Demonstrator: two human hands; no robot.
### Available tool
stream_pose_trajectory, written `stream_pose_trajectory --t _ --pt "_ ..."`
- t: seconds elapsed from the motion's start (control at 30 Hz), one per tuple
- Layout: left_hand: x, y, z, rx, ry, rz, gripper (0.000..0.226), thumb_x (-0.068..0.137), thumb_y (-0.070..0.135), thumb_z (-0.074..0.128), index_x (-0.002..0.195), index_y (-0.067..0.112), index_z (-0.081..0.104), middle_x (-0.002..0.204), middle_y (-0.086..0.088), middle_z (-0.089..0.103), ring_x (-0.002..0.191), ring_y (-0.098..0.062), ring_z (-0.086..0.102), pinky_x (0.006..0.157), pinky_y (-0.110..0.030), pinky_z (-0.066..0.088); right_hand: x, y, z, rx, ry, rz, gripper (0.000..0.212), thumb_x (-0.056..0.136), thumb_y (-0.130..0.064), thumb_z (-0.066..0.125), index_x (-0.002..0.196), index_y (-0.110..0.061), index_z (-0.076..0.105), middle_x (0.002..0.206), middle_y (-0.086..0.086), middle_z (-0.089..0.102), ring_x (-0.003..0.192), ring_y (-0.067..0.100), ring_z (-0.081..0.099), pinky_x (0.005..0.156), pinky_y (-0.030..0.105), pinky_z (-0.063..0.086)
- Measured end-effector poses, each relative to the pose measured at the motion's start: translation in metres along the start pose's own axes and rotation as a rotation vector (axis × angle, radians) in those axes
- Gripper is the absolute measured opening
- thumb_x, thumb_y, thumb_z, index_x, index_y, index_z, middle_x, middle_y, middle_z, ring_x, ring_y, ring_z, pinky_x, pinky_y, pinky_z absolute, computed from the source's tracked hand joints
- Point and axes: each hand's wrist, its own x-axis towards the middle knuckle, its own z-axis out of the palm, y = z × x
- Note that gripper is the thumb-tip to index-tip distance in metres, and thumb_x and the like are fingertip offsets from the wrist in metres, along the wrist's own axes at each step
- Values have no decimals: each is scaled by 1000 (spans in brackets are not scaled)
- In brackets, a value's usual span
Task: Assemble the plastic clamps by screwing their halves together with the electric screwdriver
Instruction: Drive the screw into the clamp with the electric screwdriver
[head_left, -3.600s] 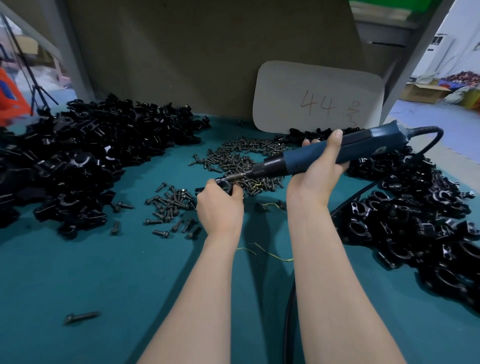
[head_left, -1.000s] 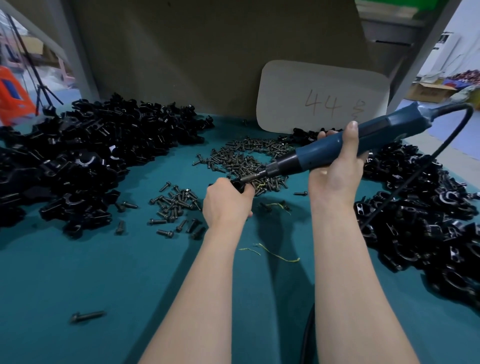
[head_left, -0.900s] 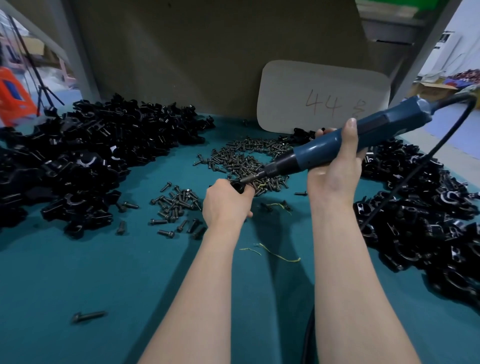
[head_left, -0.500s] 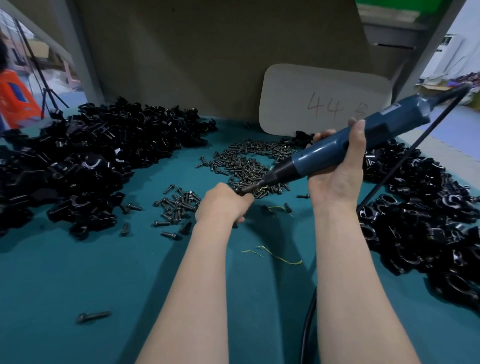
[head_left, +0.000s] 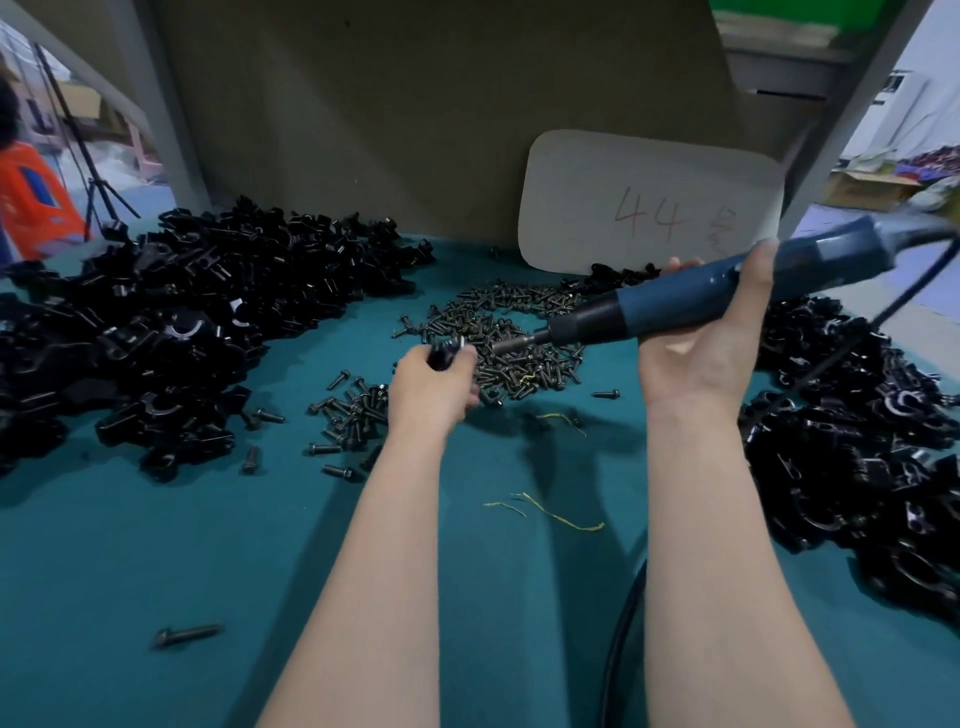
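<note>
Currently: left grip (head_left: 434, 389) pinches one clamp (head_left: 445, 354) at the screw heap's (head_left: 493, 306) left edge. Right grip (head_left: 696, 348) clasps the electric screwdriver (head_left: 675, 301) above that heap, bit just short of the clamp. Best: seat bit squarely, keep halves flush, then trigger.

Clamp pile (head_left: 171, 332) left, clamp heap (head_left: 852, 447) right, screws (head_left: 514, 338) between, card (head_left: 649, 208) behind, on table (head_left: 156, 545)

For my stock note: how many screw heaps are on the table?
2: a big heap by the screwdriver tip, a small heap left of the left hand. Others may be hidden.
</note>
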Motion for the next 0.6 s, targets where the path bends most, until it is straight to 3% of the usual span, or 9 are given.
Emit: stream_pose_trajectory --t 0.1,0.2,0.3,0.43,0.6 --pt "-5 4 3 -537 -74 -190 12 97 24 55 93 13 56 96 -11 68 68 -12 65 58 -21 56 0 3 -1 -11 85 10 45 91 -25 63 131 -11 47 90 3 60 75 15 66 71 26 54" --pt "-5 0 7 -738 -115 -271 12 97 18 56 90 8 55 106 -18 64 75 -18 64 72 -27 58 -1 6 2 -26 110 0 50 90 -22 64 134 -10 44 92 4 57 72 15 67 67 26 54" --pt "-7 -1 10 -790 -104 -258 12 98 17 55 89 10 53 109 -17 62 78 -19 62 81 -30 55 -3 9 5 -70 115 -2 51 91 -29 63 136 -12 44 86 1 57 72 14 66 64 24 54" --pt "-7 0 15 -766 -52 -187 14 99 18 53 93 6 51 103 -15 54 83 -23 51 78 -26 53 -5 12 8 -159 137 -24 51 93 -33 60 136 -15 40 92 0 58 87 19 64 71 25 53" --pt "-6 -2 21 -588 33 -87 15 99 23 53 101 8 52 103 -8 58 78 -16 61 81 -28 55 -6 13 13 -199 133 -53 47 95 -31 57 136 -18 37 97 -3 57 86 17 64 74 25 53"
